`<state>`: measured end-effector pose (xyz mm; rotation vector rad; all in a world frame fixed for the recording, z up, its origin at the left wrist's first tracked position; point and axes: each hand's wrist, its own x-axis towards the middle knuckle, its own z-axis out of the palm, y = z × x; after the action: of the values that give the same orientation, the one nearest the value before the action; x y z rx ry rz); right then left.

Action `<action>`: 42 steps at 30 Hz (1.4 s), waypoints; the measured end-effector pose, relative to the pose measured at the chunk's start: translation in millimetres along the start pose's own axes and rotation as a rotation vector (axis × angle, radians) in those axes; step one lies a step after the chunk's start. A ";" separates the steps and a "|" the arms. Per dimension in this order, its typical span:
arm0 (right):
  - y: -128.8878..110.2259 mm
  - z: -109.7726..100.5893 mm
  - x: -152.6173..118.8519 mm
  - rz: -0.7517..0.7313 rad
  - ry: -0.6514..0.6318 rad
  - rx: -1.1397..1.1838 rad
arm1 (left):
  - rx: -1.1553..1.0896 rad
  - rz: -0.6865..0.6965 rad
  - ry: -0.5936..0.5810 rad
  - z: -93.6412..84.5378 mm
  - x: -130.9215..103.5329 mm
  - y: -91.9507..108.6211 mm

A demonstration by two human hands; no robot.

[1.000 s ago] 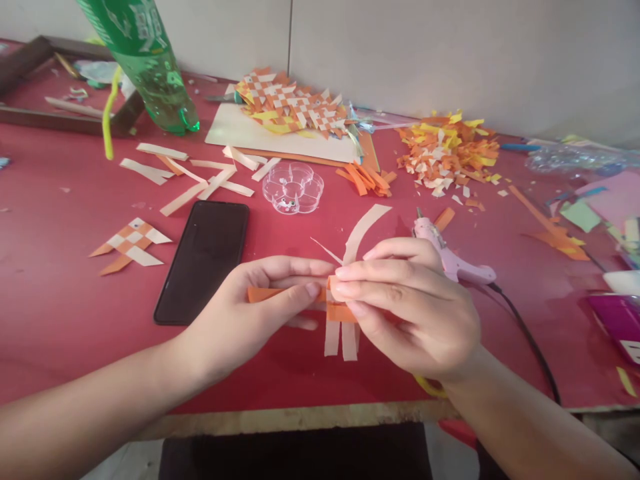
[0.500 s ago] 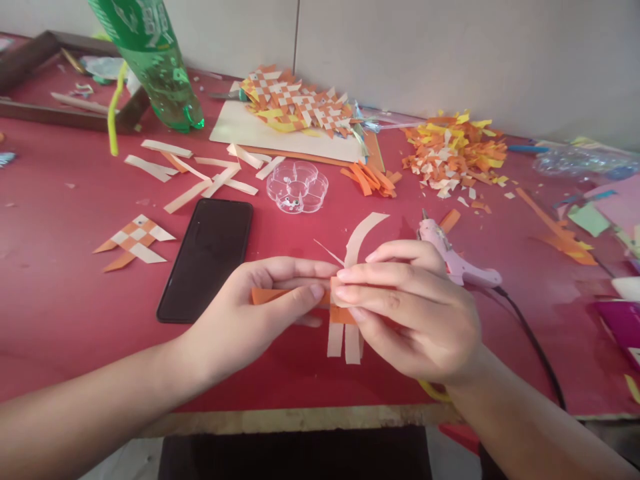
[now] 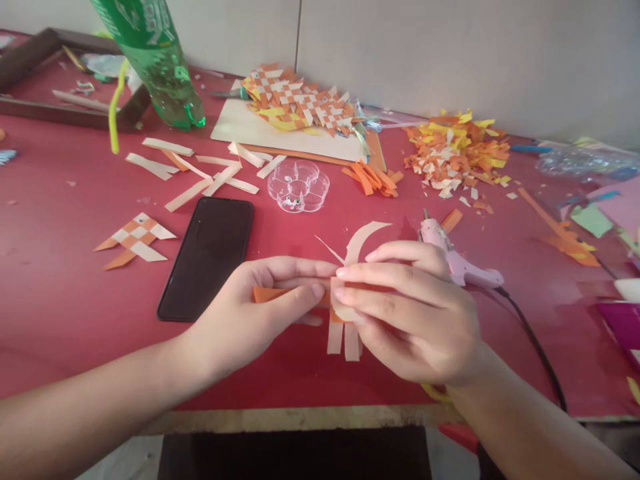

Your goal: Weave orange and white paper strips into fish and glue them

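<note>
Orange and cream paper strips (image 3: 337, 337) cross each other between my two hands, above the table's front part. My left hand (image 3: 265, 300) pinches an orange strip (image 3: 270, 293) between thumb and fingers. At the crossing, my right hand (image 3: 415, 307) has its fingertips closed on the cream strips, one of which curves up and away (image 3: 364, 239). Part of the crossing is hidden behind my right fingers. A thin sliver of paper sticks out at the upper left of the strips. Left of my hands lies a finished woven paper fish (image 3: 137, 237).
A black phone (image 3: 207, 260) lies behind my left wrist. The pink glue gun (image 3: 450, 257) and its cord are beside my right hand. Farther back are a clear divided dish (image 3: 299, 187), cream strips (image 3: 187, 190), paper scraps (image 3: 455, 153), woven fish (image 3: 300, 100) and a green bottle (image 3: 160, 67).
The cream strip under my right fingertips has bent further down over the orange piece, and the curved strip's top has dipped slightly. Both hands stay nearly in place.
</note>
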<state>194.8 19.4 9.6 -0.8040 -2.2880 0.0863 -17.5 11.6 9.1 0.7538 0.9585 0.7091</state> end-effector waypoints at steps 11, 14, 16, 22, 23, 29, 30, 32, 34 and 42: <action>-0.9 -4.4 0.8 -0.078 -0.034 0.054 | -0.019 -0.026 0.003 2.9 2.8 -2.3; -1.5 -4.0 -0.4 -0.067 -0.055 0.065 | -0.034 -0.012 0.007 2.3 3.0 -2.8; -2.5 -3.0 -0.5 -0.059 -0.047 0.066 | -0.047 -0.008 0.007 1.7 3.0 -3.5; -3.0 -2.0 -0.4 -0.070 -0.057 0.078 | -0.085 -0.011 0.020 1.6 3.2 -5.3; -2.7 -2.2 -0.6 -0.073 -0.063 0.079 | -0.087 -0.015 0.024 1.6 3.2 -5.4; -2.0 -2.6 -0.9 -0.072 -0.101 0.057 | -0.100 -0.006 0.029 0.8 3.5 -6.2; -2.2 -2.5 -0.4 -0.071 -0.102 0.046 | -0.107 0.000 0.026 0.8 3.7 -6.1; -3.1 -2.3 1.0 -0.067 -0.089 0.037 | -0.130 0.020 0.018 1.0 3.8 -5.4; -4.1 -3.2 2.2 -0.051 -0.080 0.070 | -0.134 0.041 0.007 1.4 3.5 -3.7; -2.9 -10.8 1.6 0.043 -0.079 0.180 | 0.199 0.188 0.035 1.3 -0.2 1.3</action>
<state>199.3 16.2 19.5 -0.7674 -2.2972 0.3445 -16.7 11.8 10.7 1.0189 1.0083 0.8003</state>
